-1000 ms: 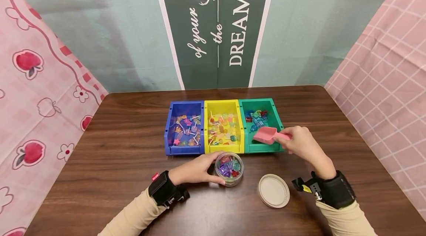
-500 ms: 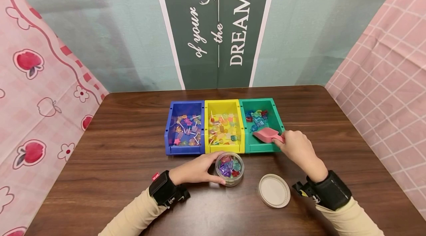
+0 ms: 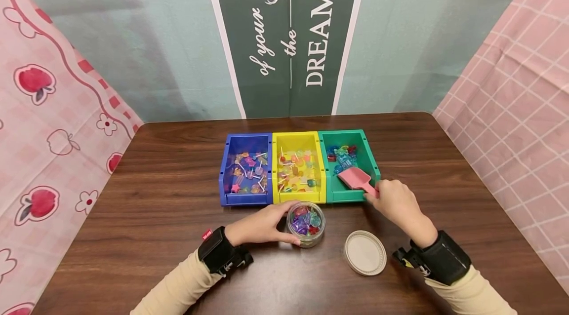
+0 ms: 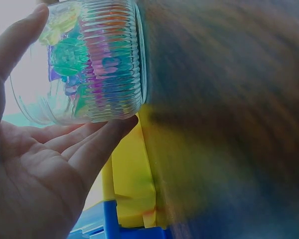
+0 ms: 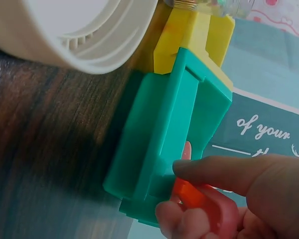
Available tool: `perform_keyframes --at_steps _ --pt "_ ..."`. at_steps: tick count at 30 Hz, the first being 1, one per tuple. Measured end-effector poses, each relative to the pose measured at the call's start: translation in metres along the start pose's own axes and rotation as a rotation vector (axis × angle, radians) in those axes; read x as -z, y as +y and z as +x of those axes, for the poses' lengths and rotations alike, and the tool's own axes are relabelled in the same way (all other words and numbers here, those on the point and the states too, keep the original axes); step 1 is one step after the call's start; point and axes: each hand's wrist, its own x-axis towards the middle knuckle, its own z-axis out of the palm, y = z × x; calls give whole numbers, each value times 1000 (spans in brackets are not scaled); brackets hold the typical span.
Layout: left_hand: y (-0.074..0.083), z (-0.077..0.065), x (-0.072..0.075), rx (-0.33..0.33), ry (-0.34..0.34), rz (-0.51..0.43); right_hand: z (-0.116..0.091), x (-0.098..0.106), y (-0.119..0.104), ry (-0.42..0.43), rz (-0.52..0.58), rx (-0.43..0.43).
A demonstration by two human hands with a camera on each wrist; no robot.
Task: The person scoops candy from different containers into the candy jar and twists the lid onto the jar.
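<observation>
My left hand (image 3: 261, 226) holds a clear ribbed jar (image 4: 107, 74) in front of the yellow bin, thumb on one side and fingers on the other. Colourful translucent candy-like pieces (image 3: 306, 220) fill it, and its mouth is uncovered. My right hand (image 3: 397, 206) grips the handle of a small pink scoop (image 3: 354, 177) at the front right of the green bin (image 3: 371, 164). The scoop's blade lies inside that bin, just in front of a pile of blue, green and red pieces (image 3: 344, 158). In the right wrist view the bin's wall hides most of the blade.
A yellow bin (image 3: 322, 177) and a blue bin (image 3: 223, 177) adjoin the green one, both with small lollipop-like pieces. A whitish round lid (image 3: 365, 253) lies on the brown table (image 3: 178, 177), right of the jar. Cloth hangs behind and at both sides.
My right hand has moved slightly toward me and down, and the scoop has turned so that its handle points more toward the bin's front corner. The left hand and jar have stayed put.
</observation>
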Motion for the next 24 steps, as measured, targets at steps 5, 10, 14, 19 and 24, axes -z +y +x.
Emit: perform_keyframes --at_steps 5,10,14,19,24 --pt "0 0 0 -5 3 -5 -1 0 -1 -37 -9 -12" --pt "1 0 0 4 2 -10 -4 2 -1 -65 -27 -15" --pt "2 1 0 15 -1 -9 -8 3 0 -82 -23 -19" --pt "3 0 1 22 -2 -3 -14 5 4 -106 -11 -29" --pt "3 0 1 23 -4 -11 -23 8 11 -185 -23 -63"
